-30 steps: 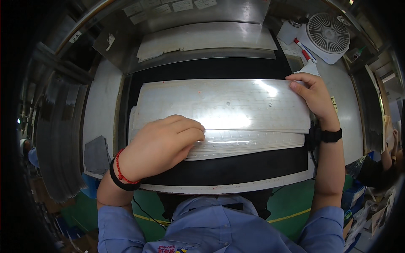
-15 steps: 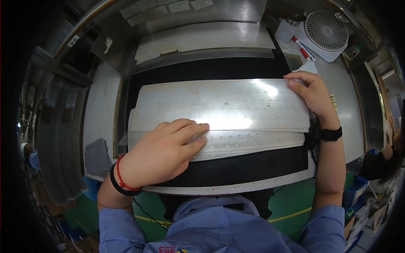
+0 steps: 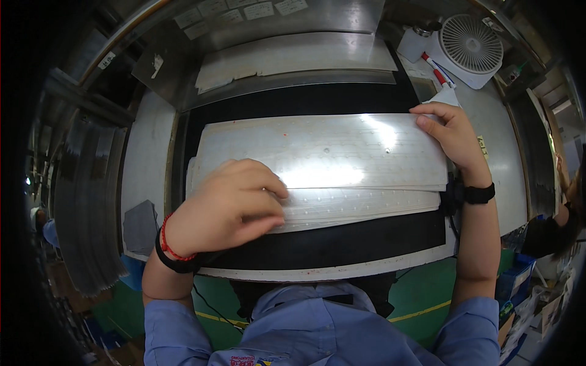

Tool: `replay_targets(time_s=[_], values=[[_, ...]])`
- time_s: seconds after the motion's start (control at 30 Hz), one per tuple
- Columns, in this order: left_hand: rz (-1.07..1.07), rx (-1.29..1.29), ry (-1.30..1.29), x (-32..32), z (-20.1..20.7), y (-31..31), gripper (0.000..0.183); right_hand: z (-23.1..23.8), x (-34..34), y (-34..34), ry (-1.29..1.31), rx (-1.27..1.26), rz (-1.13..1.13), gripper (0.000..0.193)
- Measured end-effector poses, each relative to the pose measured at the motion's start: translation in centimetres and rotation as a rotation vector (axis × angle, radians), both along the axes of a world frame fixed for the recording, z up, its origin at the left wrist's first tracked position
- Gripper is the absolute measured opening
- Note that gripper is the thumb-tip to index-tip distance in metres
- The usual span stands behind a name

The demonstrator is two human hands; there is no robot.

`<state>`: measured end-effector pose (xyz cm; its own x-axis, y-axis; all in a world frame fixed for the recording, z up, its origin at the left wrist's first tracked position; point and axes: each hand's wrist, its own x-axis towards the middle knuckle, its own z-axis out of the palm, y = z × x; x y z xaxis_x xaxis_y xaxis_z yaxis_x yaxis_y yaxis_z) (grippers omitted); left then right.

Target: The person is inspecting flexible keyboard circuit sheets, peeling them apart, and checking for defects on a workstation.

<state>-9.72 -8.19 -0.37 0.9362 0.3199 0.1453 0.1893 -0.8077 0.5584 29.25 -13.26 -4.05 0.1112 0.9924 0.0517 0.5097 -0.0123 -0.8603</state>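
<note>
A stack of thin, shiny translucent sheets (image 3: 329, 146) lies on a black mat (image 3: 342, 244). The near edges are staggered, so lower sheets with rows of small dots (image 3: 366, 204) stick out toward me. My left hand (image 3: 229, 204) hovers over or touches the near left part of the stack. Its fingers are curled, with a gap to the thumb, and I see nothing between them; slight motion blur softens it. At the far right corner my right hand (image 3: 452, 131) holds the top sheet, thumb on its face and fingers at the far edge.
Behind the mat, another long sheet (image 3: 299, 58) lies on a metal ledge. A white fan (image 3: 472, 43), a bottle (image 3: 413, 44) and a red-capped marker (image 3: 434, 70) stand or lie at far right. Grey pieces (image 3: 140, 226) lie at left, near hanging dark sheets (image 3: 88, 201).
My left hand has drawn slightly left and away from me, its fingers curling and its thumb parting from them. The clear film edge by its wrist is no longer visible. My right hand stays put.
</note>
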Motion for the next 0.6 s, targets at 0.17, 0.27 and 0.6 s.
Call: replay_targets(time_s=[0.17,0.27,0.6], values=[[0.268,-0.191,-0.036,-0.5,0.2,1.3,0.006,-0.5,0.7,0.1,0.063,0.016,0.023,0.017],[0.371,-0.044,-0.162,-0.5,-0.8,2.5,0.013,-0.6,0.7,0.0,0.103,-0.027,0.040,0.016],[0.340,-0.063,0.110,-0.8,-3.0,4.1,0.055,0.1,-0.4,-0.1,0.024,-0.031,0.136,0.019]])
